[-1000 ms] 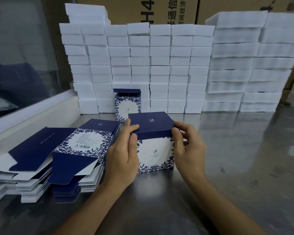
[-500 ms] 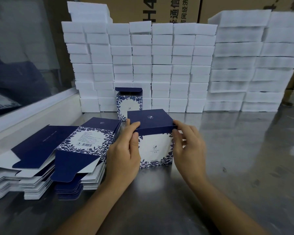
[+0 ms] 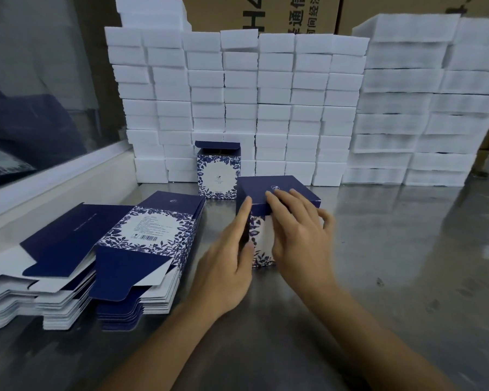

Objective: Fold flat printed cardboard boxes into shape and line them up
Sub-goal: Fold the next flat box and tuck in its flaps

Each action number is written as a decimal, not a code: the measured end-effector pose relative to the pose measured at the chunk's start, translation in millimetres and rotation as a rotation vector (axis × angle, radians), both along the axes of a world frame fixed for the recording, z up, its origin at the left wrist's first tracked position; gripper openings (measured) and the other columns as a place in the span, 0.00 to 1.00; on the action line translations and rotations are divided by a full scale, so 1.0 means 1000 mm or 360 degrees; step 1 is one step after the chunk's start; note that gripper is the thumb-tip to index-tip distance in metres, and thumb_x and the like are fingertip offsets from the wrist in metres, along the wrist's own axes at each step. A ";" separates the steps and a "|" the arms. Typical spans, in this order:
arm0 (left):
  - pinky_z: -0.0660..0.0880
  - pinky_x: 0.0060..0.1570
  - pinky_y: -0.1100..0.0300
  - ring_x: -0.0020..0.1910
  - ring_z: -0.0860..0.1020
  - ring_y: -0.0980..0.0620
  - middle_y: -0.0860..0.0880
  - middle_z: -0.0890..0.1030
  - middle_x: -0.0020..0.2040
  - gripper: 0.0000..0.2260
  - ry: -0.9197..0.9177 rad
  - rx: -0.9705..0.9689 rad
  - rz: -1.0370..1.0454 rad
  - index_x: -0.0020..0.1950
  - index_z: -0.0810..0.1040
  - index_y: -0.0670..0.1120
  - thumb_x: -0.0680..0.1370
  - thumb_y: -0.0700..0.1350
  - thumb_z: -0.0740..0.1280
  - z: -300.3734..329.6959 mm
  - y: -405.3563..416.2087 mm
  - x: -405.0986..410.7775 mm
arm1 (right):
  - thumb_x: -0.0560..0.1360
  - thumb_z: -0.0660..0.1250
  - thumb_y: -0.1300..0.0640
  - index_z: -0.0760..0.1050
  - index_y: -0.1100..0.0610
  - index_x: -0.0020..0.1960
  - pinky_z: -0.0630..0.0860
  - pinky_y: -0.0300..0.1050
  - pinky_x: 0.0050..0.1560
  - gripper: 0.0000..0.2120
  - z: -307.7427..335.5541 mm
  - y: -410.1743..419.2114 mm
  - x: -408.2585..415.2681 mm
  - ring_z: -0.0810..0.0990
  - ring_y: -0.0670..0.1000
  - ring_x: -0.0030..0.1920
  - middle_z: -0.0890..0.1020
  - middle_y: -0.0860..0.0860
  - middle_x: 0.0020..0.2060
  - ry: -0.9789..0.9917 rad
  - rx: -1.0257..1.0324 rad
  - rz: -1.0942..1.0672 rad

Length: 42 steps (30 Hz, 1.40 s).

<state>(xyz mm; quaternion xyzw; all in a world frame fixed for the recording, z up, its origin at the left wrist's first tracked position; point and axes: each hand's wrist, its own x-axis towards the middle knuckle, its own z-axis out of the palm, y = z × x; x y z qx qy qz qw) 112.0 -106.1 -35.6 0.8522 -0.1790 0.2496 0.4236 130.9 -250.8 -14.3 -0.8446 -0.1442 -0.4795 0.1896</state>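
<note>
Navy lid: down flat on the standing box, where half a second back still being pressed at both front corners; looks closed now.
Box position: upright on the steel table, slightly farther from the camera and more to the right than a second ago, just right of and in front of the open box.
Right hand: shifted from the box's right edge onto its front and top; fingers straight, spread over the lid, pressing, not curled round anything.
Left hand: flat against the left wall, fingers extended, thumb at the front corner; steadying, not pinching.
Flat blanks: two stacks at left, unmoved, top blank printed side up with barcode showing.
White foam blocks: stacked wall behind, unchanged.
Meaning for task: folding of this box probably finished; likely next, sliding it beside the open box to form the line.
Risk: light card, so a hard push could tip or dent it.
</note>
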 end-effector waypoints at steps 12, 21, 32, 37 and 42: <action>0.60 0.49 0.62 0.51 0.76 0.54 0.56 0.77 0.49 0.04 0.0294 0.0340 0.0346 0.45 0.79 0.52 0.76 0.50 0.67 -0.012 0.008 0.028 | 0.81 0.55 0.67 0.66 0.59 0.76 0.52 0.58 0.78 0.23 0.018 0.002 0.122 0.60 0.58 0.79 0.69 0.54 0.75 0.0416 -0.0113 -0.0250; 0.55 0.46 0.63 0.53 0.73 0.57 0.58 0.76 0.48 0.05 0.0222 0.0346 0.0436 0.43 0.77 0.52 0.75 0.52 0.66 -0.015 0.006 0.037 | 0.82 0.53 0.65 0.57 0.60 0.80 0.48 0.58 0.79 0.26 0.019 0.028 0.186 0.52 0.58 0.80 0.60 0.55 0.79 0.0543 -0.0167 -0.0201; 0.55 0.47 0.63 0.53 0.71 0.59 0.59 0.74 0.46 0.05 0.0208 0.0349 0.0423 0.42 0.75 0.54 0.75 0.53 0.65 -0.016 0.007 0.036 | 0.80 0.55 0.64 0.45 0.60 0.81 0.58 0.57 0.77 0.33 0.021 0.044 0.215 0.46 0.56 0.81 0.49 0.55 0.81 0.0720 -0.0300 -0.0182; 0.57 0.50 0.62 0.53 0.71 0.58 0.59 0.74 0.47 0.05 0.0216 0.0353 0.0404 0.42 0.76 0.54 0.75 0.54 0.65 -0.015 0.007 0.035 | 0.80 0.56 0.60 0.40 0.60 0.81 0.60 0.61 0.73 0.36 0.024 0.055 0.215 0.44 0.55 0.81 0.45 0.54 0.82 0.0831 -0.0395 -0.0286; 0.56 0.50 0.63 0.52 0.71 0.60 0.60 0.74 0.46 0.06 0.0210 0.0347 0.0401 0.42 0.75 0.55 0.76 0.55 0.64 -0.016 0.008 0.035 | 0.80 0.55 0.61 0.37 0.60 0.81 0.59 0.66 0.73 0.37 0.028 0.060 0.216 0.41 0.57 0.81 0.41 0.55 0.81 0.0908 -0.0490 -0.0283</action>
